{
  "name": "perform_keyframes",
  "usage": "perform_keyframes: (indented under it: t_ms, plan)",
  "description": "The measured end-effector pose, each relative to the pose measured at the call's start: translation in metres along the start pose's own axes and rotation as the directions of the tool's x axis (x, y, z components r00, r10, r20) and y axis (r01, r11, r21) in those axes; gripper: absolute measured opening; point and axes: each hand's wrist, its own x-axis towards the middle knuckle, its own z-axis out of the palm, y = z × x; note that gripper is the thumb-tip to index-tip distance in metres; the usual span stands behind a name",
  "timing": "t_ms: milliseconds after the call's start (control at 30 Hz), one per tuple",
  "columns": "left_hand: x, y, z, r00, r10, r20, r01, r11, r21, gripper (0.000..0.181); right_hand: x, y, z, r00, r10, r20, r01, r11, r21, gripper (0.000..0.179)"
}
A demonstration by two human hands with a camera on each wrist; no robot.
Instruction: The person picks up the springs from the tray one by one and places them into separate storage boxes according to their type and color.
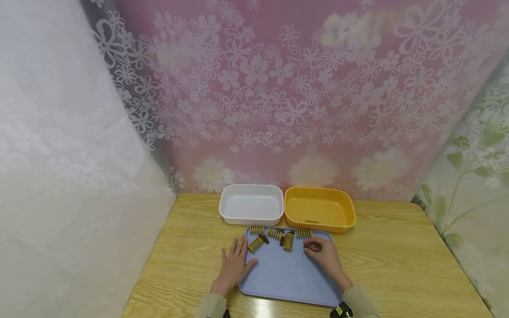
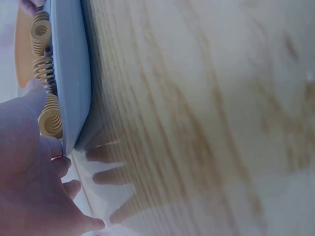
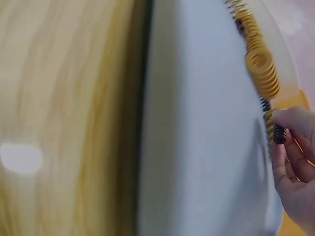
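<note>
Between the thumb and fingers of my right hand is a small black coil spring, pinched over the right part of a blue-grey tray. My left hand lies at the tray's left rim with its fingers straight and spread, holding nothing. Several thick yellow springs lie along the tray's far side: one slanted by the left fingertips, one yellow spring near the middle, and another yellow spring just beyond the right hand. Small dark springs lie among them.
Behind the tray stand a white bin and, touching its right side, a yellow bin. A small dark coiled spring shows inside the yellow bin. Wooden tabletop surrounds the tray, and a flowered curtain hangs behind.
</note>
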Motion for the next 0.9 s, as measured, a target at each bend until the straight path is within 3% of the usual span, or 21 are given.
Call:
perform_keyframes:
  t_ms: [233,567,733,900]
  plan:
    - [0.000,-0.001,0.001,1.000,0.002,-0.001,-0.002,1.000,-0.005,0.082,-0.002,-0.025,-0.002,1.000,0.010,-0.009,-0.010,0.998,0.070,0.019]
    - [-0.001,0.001,-0.003,1.000,0.007,0.000,-0.007,1.000,0.006,0.082,0.004,-0.060,-0.005,0.996,-0.082,-0.017,0.083,0.995,0.056,0.018]
    - [-0.002,0.001,-0.003,0.999,0.036,-0.027,-0.036,0.999,-0.017,0.081,0.012,-0.069,-0.004,0.998,-0.060,0.017,0.059,0.997,0.050,0.017]
    - [-0.001,-0.005,0.005,0.998,0.043,-0.050,-0.044,0.999,-0.003,0.081,0.023,-0.082,-0.003,0.999,-0.015,0.040,0.013,0.998,0.059,0.016]
